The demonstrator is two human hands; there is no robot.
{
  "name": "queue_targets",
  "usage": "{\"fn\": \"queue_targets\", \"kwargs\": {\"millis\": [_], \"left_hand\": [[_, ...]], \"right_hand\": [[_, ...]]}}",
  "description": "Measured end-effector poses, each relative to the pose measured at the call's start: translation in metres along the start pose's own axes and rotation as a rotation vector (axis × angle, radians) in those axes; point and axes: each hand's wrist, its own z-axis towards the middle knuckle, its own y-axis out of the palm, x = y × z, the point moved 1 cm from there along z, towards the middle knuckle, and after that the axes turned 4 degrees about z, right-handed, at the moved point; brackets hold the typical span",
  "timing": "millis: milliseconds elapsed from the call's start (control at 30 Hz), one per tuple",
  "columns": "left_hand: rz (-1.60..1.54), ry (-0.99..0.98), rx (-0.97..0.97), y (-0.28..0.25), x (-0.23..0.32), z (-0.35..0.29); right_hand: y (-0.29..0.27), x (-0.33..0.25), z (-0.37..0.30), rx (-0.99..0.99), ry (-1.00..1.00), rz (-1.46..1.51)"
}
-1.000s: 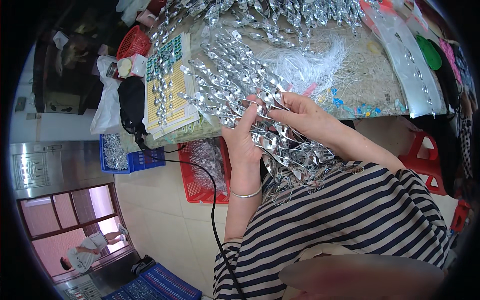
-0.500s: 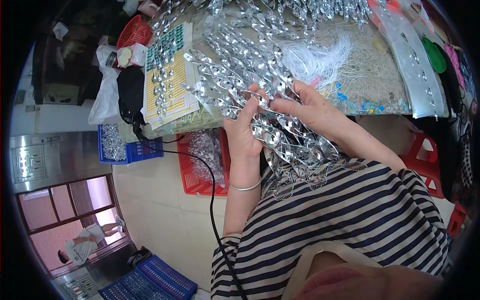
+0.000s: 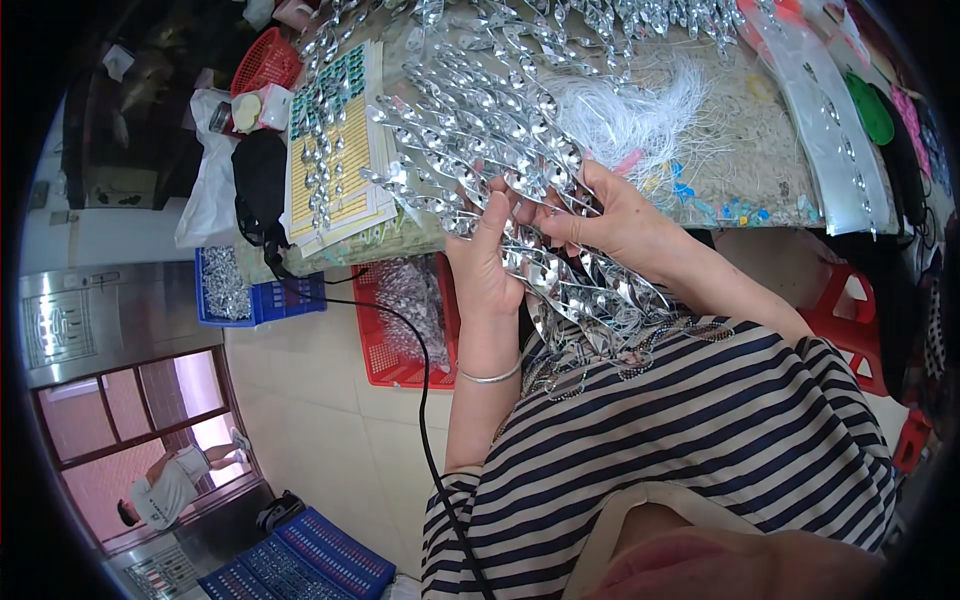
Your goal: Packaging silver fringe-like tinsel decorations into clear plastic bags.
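A thick bundle of shiny silver twisted strands (image 3: 480,120) runs from the table over its near edge and down against my striped top. My left hand (image 3: 487,255) grips the bundle from the left side, thumb up, its other fingers hidden beneath the strands. On the right, my right hand (image 3: 605,210) closes on the same strands with thumb and fingers. Both hands nearly meet at the table's front edge. Past my right hand lies a heap of loose white threads (image 3: 625,115).
Left on the table are cards of green and yellow pieces (image 3: 335,150) and a black bag (image 3: 262,190). Below stand a red basket (image 3: 375,350) and a blue crate (image 3: 285,305). A black cable (image 3: 424,400) crosses my left side. A red stool (image 3: 850,330) stands right; a person (image 3: 170,490) is by the doorway.
My hands stay almost in place; the right fingers have shifted slightly on the silver strands. The person at the doorway has changed arm posture.
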Motion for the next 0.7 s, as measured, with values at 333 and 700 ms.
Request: {"fn": "queue_targets", "kwargs": {"millis": [333, 700], "left_hand": [[-0.101, -0.017, -0.031, 0.004, 0.001, -0.003], [-0.066, -0.03, -0.005, 0.001, 0.001, -0.003]], "right_hand": [[0.002, -0.004, -0.002, -0.006, -0.011, -0.008], [0.0, 0.001, -0.001, 0.011, 0.048, -0.121]]}}
